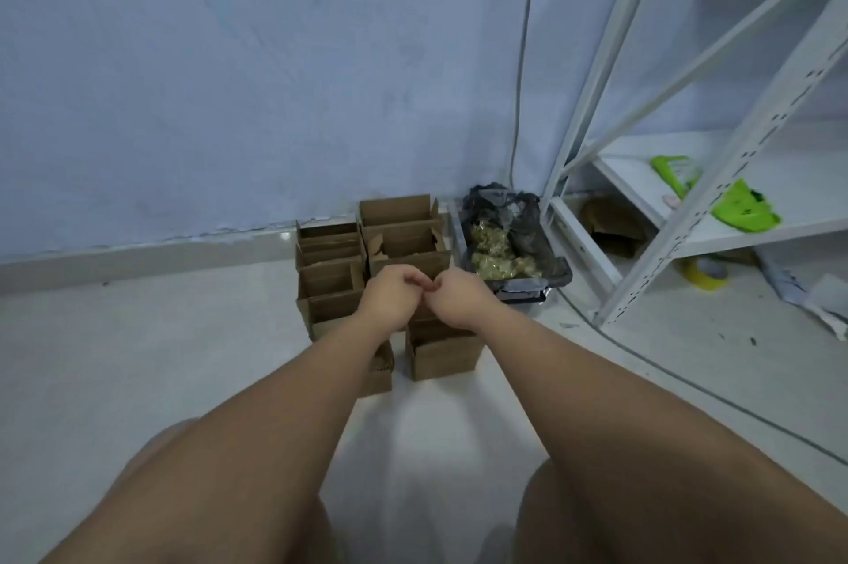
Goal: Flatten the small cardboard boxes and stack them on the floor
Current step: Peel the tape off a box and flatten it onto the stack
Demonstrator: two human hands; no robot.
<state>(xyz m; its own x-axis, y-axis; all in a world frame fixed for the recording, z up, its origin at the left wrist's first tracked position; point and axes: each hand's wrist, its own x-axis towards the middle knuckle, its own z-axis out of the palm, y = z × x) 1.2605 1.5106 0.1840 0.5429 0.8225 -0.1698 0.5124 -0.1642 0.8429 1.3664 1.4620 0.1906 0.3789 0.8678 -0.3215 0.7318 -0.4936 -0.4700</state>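
Curled hands (424, 295) hiding box (413, 258) edge

Single view — wide-angle camera on my head, looking forward and down over my forearms. Floor (137, 357) fills lower frame, wall (229, 81) ahead, shelf rack (716, 178) at right edge — wide lens bends straight lines.

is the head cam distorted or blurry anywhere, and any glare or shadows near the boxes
Head view: wide-angle bending shows in the shelf frame and cable, which bow near the right edge; the picture is soft overall, most so on the left hand and right hand; a small bright glint sits on the baseboard left of the cardboard boxes; lighting is dim and bluish, with faint shadows on the floor.
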